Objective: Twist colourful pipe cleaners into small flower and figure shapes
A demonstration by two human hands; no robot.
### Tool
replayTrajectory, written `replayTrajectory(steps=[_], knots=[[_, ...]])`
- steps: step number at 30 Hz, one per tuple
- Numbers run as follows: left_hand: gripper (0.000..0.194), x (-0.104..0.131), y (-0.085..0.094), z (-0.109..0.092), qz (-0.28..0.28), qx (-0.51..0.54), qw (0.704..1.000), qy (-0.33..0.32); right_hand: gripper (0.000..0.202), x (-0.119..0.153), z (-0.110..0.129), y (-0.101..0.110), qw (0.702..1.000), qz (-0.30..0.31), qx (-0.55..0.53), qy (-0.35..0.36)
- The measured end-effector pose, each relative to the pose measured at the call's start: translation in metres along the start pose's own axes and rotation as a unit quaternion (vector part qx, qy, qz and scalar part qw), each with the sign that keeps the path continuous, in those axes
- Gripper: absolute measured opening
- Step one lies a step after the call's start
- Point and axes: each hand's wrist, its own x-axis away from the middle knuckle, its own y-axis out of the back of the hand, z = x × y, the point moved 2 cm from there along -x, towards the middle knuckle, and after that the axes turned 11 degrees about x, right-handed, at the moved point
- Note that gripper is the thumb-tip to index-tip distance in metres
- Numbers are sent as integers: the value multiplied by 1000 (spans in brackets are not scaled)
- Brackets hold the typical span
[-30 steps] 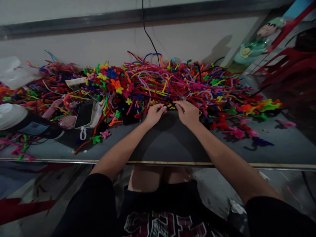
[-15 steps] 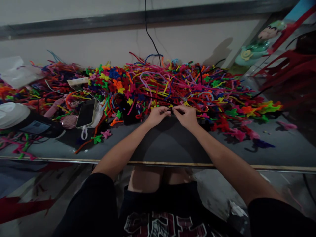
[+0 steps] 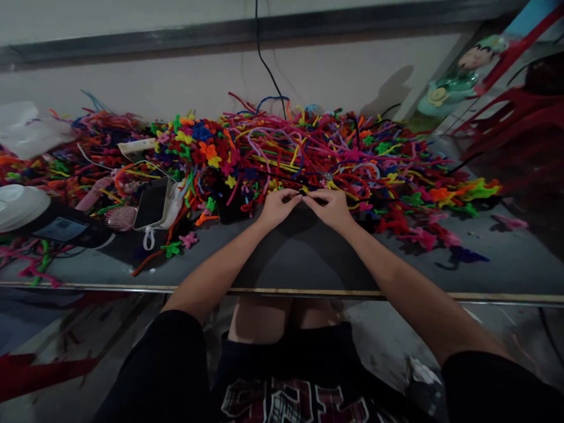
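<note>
My left hand (image 3: pixel 277 208) and my right hand (image 3: pixel 330 207) meet at the near edge of a heap of coloured pipe cleaners (image 3: pixel 282 147). Thumb and forefinger of each are pinched together, fingertips nearly touching. Between them is a small black pipe cleaner (image 3: pixel 302 192), mostly covered by the fingers, so its shape is unclear. Just behind the fingertips lie yellow and red pieces of the heap. A bunch of pipe-cleaner flowers (image 3: pixel 205 144) sits on the heap, left of my hands.
Leftward on the grey table (image 3: pixel 304 264) are a phone (image 3: pixel 152 203), a pink hairbrush (image 3: pixel 121 218), a dark cup with a white lid (image 3: pixel 22 205) and a plastic bag (image 3: pixel 33 132). Loose flowers (image 3: pixel 420 236) lie to the right. A figurine (image 3: pixel 453 82) and red chairs (image 3: pixel 506 129) stand beyond.
My right hand has shifted slightly left, and its fingertips are now closer to those of my left hand. The black piece stays between them.
</note>
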Motion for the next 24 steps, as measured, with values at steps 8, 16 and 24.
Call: replayTrajectory(steps=[8, 16, 24], knots=[[19, 4, 7, -8, 43, -218, 956, -189, 22, -1, -4, -2, 994, 88, 61, 26], [18, 3, 4, -4, 19, -262, 955, -140, 29, -1, -4, -4, 988, 82, 103, -76], [18, 0, 1, -2, 62, -182, 979, -64, 26, -1, 1, -3, 990, 103, 72, -62]])
